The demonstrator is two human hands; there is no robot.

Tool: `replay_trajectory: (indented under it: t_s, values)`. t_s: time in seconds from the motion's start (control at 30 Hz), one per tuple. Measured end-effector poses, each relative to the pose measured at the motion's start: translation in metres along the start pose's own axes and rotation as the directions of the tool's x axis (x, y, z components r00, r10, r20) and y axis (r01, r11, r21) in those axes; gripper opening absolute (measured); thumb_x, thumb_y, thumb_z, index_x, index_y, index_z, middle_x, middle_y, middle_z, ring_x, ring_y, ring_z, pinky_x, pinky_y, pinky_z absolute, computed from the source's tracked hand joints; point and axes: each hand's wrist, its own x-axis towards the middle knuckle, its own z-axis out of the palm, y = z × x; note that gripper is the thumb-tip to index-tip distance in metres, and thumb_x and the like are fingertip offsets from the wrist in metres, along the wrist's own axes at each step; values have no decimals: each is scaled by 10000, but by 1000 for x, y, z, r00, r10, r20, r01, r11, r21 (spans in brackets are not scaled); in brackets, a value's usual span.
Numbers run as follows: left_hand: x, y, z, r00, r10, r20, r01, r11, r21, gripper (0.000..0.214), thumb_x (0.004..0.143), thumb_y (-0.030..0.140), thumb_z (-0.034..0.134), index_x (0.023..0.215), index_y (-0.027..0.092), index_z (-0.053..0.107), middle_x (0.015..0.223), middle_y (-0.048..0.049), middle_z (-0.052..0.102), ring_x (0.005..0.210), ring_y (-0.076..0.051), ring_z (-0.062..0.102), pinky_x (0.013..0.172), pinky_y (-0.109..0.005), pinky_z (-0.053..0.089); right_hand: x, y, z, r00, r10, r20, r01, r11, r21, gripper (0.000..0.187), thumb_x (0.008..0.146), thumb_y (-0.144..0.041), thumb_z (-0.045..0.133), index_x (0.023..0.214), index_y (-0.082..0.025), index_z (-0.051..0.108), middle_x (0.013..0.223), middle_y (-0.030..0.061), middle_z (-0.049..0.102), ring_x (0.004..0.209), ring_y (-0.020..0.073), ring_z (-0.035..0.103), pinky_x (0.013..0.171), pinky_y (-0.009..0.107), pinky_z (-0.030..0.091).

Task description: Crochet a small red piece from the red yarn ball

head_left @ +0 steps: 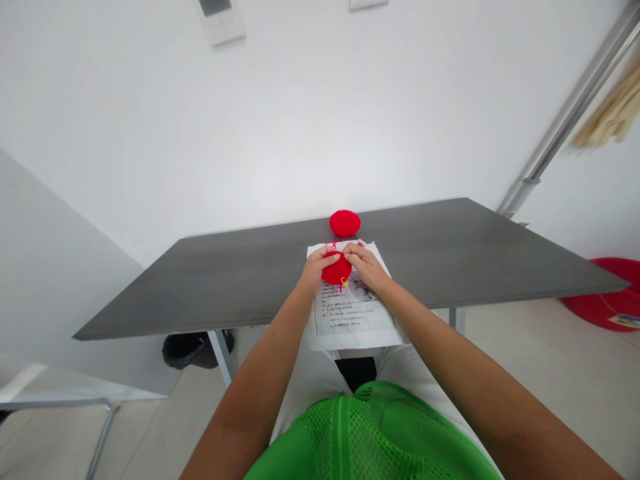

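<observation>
Both of my hands meet over a printed paper sheet (356,319) that lies on the dark grey table (240,280). My left hand (315,268) and my right hand (364,264) are closed on a round red crocheted piece (336,271), pinching it from either side. A small yellow marker (345,283) and a red yarn tail hang from its lower edge. A red ball of yarn (345,223) rests on the table just beyond the paper, with a strand running toward my hands.
A white wall stands behind the table. A black bin (193,350) sits under the table at the left. A red basin (613,300) lies on the floor at the right, near a slanted metal pole (560,127). Green mesh fabric (370,433) covers my lap.
</observation>
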Motion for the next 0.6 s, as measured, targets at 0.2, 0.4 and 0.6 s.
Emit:
replay_trajectory:
  t_s: [0.2, 0.4, 0.6]
  values:
    - [0, 0, -1, 1000, 2, 2, -2, 1000, 3, 290, 549, 300, 797, 738, 159, 629, 681, 8, 647, 599, -109, 568, 628, -250, 435, 0, 0, 1, 1000, -1, 1, 1, 1000, -8, 145, 758, -296, 443, 637, -217, 449, 646, -27, 445, 654, 149, 425, 655, 278, 365]
    - [0, -1, -2, 1000, 14, 6, -15, 999, 31, 281, 565, 306, 795, 734, 161, 623, 684, 13, 645, 600, -105, 563, 625, -244, 426, -1, -2, 1, 1000, 13, 9, -13, 1000, -19, 167, 773, -313, 445, 637, -217, 446, 637, -29, 441, 641, 147, 422, 645, 276, 358]
    - [2, -3, -3, 1000, 21, 6, -21, 999, 38, 270, 563, 304, 797, 726, 160, 636, 684, 9, 653, 593, -107, 562, 615, -245, 422, -1, -2, 1, 1000, 10, -6, -10, 1000, -13, 153, 764, -289, 439, 630, -217, 446, 633, -29, 443, 641, 147, 428, 637, 275, 357]
